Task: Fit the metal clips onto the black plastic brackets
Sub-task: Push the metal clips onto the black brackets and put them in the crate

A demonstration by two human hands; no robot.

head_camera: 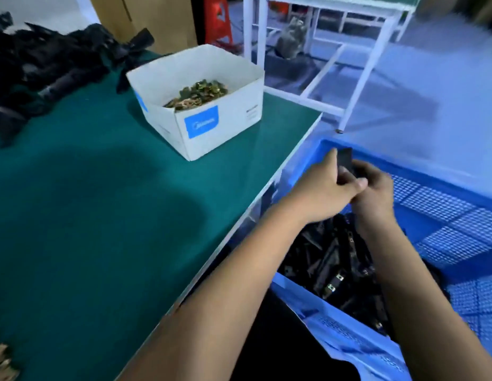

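Beside a green table, above a blue crate, the left hand and right hand are together gripping a black bracket.

Two bare forearms, no sleeves, left hand, right hand, no gloves

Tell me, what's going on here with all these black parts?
A person is holding a black plastic bracket in both hands, left hand and right hand, over a blue crate of brackets with clips on them. A white box of metal clips sits on the green table, beside a pile of black brackets.
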